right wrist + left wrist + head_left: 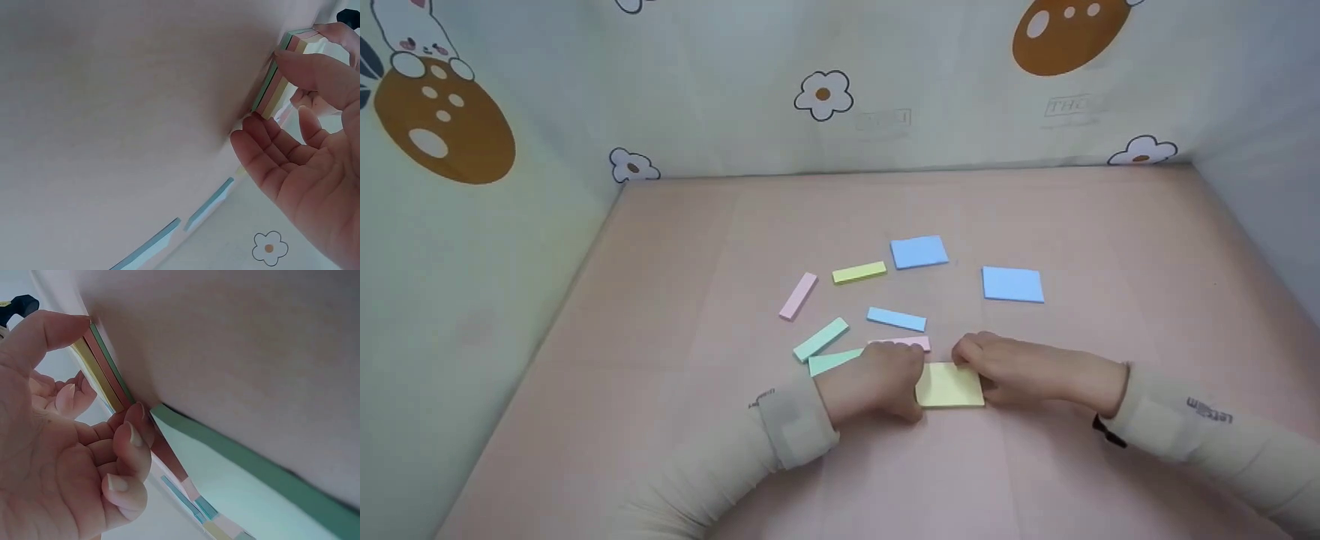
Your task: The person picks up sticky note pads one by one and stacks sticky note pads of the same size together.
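Both hands hold a small stack of sticky note pads between them, low over the table. On top lies a yellow pad (pixel 950 386); under it the right wrist view shows a pink pad (pixel 268 95) and a green pad at the bottom. My left hand (pixel 877 379) grips the left side, thumb at the near corner and curled fingers at the far one. At the right side, my right hand (pixel 1012 367) pinches the stack's corners between thumb and fingers. Partly hidden behind the left hand is another green pad (pixel 831 362), with a pink strip pad (pixel 911 343) just beyond.
Farther back lie two blue pads (pixel 919 252) and narrow strip pads: yellow (pixel 859 273), pink (pixel 798 297), blue (pixel 897 319) and green (pixel 820 340). A patterned curtain (pixel 735 112) borders the table's back and sides.
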The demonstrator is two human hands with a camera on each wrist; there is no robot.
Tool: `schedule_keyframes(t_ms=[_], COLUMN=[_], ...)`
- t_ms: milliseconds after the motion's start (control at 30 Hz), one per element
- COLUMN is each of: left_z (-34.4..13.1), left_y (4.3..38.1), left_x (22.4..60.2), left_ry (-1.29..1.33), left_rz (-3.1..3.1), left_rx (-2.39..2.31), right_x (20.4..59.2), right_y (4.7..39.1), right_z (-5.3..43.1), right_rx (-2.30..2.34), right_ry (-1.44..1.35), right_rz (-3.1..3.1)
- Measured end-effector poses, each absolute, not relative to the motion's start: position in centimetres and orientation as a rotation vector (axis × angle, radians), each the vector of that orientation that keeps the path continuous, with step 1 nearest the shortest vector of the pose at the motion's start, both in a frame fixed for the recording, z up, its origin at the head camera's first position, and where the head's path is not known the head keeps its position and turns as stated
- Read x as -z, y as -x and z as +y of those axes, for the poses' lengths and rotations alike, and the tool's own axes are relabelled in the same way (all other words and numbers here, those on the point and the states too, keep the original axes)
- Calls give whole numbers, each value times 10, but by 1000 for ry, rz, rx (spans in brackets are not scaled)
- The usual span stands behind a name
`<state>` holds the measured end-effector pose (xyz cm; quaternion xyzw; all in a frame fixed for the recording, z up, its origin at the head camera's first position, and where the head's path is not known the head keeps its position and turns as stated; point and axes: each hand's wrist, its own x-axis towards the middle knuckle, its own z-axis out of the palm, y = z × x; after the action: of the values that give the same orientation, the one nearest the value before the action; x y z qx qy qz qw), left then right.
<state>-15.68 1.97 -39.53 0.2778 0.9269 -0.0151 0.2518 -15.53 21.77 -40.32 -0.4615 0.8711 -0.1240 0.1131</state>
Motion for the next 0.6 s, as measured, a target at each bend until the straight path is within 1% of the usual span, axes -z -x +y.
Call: schedule_keyframes(t_ms=[433, 533, 600], left_z=[18, 17, 17], left_y=[154, 154, 154], left_x=[393, 393, 393], left_ry=[-708, -721, -737], left_rz=[2528, 2529, 2530], left_rx=[0, -8, -10], right_x=[399, 394, 387], right_y=[156, 162, 172], right_z=[216, 220, 226], right_rx=[351, 341, 324], right_ry=[1292, 1260, 1241], right_rz=[2538, 2532, 2562])
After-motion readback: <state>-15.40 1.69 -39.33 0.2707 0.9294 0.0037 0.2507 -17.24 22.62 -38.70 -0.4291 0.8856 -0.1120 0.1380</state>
